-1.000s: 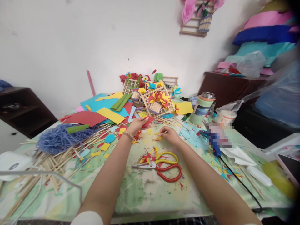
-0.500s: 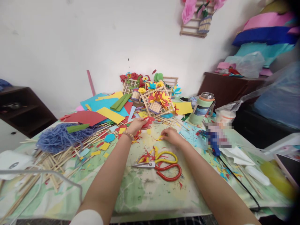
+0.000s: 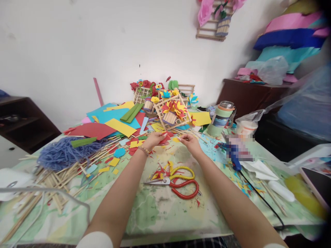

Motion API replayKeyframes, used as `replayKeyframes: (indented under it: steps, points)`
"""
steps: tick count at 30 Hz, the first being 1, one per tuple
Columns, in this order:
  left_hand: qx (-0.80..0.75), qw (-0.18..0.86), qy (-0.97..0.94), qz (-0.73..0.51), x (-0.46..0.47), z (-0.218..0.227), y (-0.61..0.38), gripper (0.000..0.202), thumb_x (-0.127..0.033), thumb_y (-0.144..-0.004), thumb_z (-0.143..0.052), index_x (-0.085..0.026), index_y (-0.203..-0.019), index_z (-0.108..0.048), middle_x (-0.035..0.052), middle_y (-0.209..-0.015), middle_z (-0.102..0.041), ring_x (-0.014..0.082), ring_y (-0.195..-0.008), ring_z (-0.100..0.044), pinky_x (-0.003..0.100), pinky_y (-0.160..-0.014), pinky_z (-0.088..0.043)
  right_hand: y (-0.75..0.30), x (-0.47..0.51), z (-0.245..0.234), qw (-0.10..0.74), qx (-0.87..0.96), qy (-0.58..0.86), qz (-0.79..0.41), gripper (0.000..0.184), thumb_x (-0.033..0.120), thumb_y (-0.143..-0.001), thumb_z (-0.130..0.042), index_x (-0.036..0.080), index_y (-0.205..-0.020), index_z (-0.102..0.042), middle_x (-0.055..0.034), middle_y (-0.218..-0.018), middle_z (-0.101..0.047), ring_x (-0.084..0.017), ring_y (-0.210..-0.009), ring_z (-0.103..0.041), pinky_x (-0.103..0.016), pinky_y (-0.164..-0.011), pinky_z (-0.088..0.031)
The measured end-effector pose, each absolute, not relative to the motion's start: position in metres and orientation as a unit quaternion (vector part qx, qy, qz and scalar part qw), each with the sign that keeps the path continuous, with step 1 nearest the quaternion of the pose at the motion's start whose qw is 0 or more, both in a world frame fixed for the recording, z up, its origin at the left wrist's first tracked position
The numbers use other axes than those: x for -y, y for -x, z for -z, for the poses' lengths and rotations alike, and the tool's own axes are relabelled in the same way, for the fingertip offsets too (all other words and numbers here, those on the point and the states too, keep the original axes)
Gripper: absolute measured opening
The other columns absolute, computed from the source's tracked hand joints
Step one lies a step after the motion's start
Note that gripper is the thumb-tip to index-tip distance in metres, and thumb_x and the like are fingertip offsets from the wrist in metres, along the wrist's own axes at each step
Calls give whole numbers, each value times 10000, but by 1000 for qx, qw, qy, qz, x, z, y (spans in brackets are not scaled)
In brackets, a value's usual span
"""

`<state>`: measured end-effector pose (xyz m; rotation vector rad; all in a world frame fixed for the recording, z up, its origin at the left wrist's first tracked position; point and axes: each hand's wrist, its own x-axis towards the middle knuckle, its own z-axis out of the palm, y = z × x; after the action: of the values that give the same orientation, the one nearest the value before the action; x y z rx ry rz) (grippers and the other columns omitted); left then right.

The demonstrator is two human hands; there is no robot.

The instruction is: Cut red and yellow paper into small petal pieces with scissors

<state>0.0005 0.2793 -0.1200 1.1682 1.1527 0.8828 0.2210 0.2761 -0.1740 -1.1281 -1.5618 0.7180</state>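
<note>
My left hand (image 3: 154, 138) is closed on a piece of red paper (image 3: 167, 137), which sticks out past the thumb and fingertips. Across a small gap, my right hand (image 3: 190, 142) pinches a small yellow paper piece (image 3: 176, 139) at its fingertips. Below both hands lies a pair of scissors (image 3: 169, 181) with one yellow and one red handle, blades pointing left. Red and yellow paper scraps (image 3: 160, 171) lie beside the blades. Just beyond my hands leans a small stick frame (image 3: 172, 113) with red-and-yellow paper flowers.
Coloured paper sheets (image 3: 93, 132), a heap of blue yarn (image 3: 62, 153) and thin wooden sticks (image 3: 55, 189) cover the left side. At right stand a green bottle (image 3: 219, 120) and a blue glue gun (image 3: 234, 158) with a black cord. A grey cable (image 3: 64, 196) crosses the lower left.
My right hand has lifted away from the table with the yellow piece, toward the red paper. My left hand has shifted slightly, keeping its hold. The view has turned slightly.
</note>
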Motion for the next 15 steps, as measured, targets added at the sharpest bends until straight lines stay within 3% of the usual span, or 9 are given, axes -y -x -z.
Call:
replayKeyframes:
  steps: [5, 9, 12, 15]
  points:
    - [-462, 635, -527, -325, -268, 120, -16, 171, -258, -845, -805, -130, -777, -714, 77, -658, -765, 160, -586, -724, 192, -502, -498, -215, -273, 173, 550, 633, 459, -293, 477, 665, -734, -781, 213, -787, -639, -107, -1050, -733, -259, -995, -681, -357, -783, -567]
    - [-445, 659, -518, -315, -264, 121, -23, 159, -255, -899, -747, -122, -818, -715, 75, -658, -755, 121, -506, -672, 162, -424, -381, -208, -273, 178, 539, 642, 452, -305, 472, 659, -766, -752, 206, -807, -626, -50, -794, -717, -207, -706, -672, -324, -636, -548]
    - [-444, 679, -491, -315, -263, 120, -26, 303, -353, -1039, -550, -134, -910, -715, 79, -703, -761, 142, -567, -711, 176, -475, -457, -204, -271, 182, 535, 653, 451, -292, 379, 563, -805, -737, 204, -870, -632, -33, -765, -706, -206, -669, -662, -331, -631, -547]
    - [-438, 705, -461, -315, -261, 118, -29, 469, -445, -1102, -342, -154, -1020, -702, 92, -846, -788, 173, -657, -755, 232, -572, -559, -202, -267, 180, 536, 668, 448, -257, 274, 391, -811, -744, 207, -997, -660, -75, -965, -749, -245, -852, -701, -386, -784, -575]
